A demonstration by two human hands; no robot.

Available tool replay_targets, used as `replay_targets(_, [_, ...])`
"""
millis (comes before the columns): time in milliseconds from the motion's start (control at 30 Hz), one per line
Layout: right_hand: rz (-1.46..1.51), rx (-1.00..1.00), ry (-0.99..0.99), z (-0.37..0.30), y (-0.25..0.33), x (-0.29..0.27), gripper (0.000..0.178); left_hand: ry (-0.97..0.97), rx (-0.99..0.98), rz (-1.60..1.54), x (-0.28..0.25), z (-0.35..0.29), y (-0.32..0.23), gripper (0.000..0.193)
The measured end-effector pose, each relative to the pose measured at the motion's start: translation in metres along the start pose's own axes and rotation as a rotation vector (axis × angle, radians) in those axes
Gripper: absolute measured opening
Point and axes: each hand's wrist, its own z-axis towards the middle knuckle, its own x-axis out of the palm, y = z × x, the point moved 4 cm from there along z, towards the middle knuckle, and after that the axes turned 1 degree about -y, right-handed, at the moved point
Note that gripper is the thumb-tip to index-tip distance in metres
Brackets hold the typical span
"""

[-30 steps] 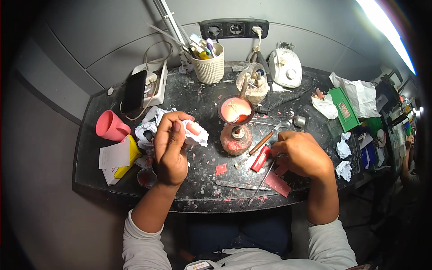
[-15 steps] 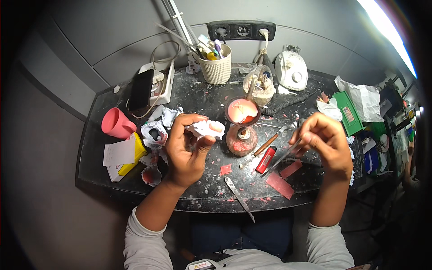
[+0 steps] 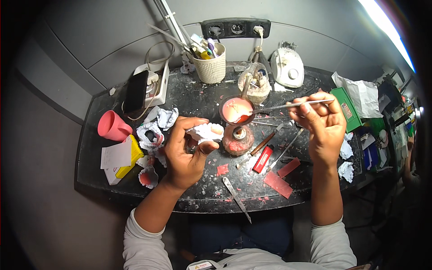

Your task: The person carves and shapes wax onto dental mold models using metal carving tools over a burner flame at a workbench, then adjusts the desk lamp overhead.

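Note:
A white plaster dental cast (image 3: 203, 132) is pinched between the thumb and fingers of my left hand (image 3: 183, 153), teeth edge upward. My right hand (image 3: 320, 126) grips a thin metal wax spatula (image 3: 283, 107), held nearly level. Its far end reaches the right rim of a small dark pan (image 3: 224, 118). Melted pink wax (image 3: 236, 107) fills the pan, redder at the near side. Just below the pan stands a round glass burner (image 3: 237, 144) with pink matter inside. Whether a flame burns is not visible.
A red lighter (image 3: 263, 159), wooden-handled knife (image 3: 265, 141), metal tool (image 3: 288, 148), pink wax sheets (image 3: 278, 185) and spatula (image 3: 236, 199) lie nearby. Plaster casts (image 3: 148, 135) and a pink cup (image 3: 114, 126) are left; a brush pot (image 3: 210, 69) and white device (image 3: 287, 67) stand behind.
My right hand has risen from beside the lighter, and a spatula now points left to the wax pan. A metal tool lies where that hand was. The left hand still holds the cast.

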Motion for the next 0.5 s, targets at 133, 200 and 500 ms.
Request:
replay_targets(133, [-0.006, -0.023, 0.035, -0.0068, -0.0039, 0.0091, 0.022, -0.007, 0.011, -0.011, 0.0035, 0.0002, 0.0011, 0.053])
replay_targets(200, [-0.022, -0.043, 0.062, -0.0075, -0.0059, 0.0109, 0.022, -0.014, 0.010, -0.008, 0.0020, -0.0007, 0.0029, 0.053])
replay_targets(500, [-0.032, -0.004, 0.037, -0.0070, -0.0083, 0.0100, 0.020, 0.004, -0.004, -0.020, 0.0033, 0.0001, -0.0004, 0.054])
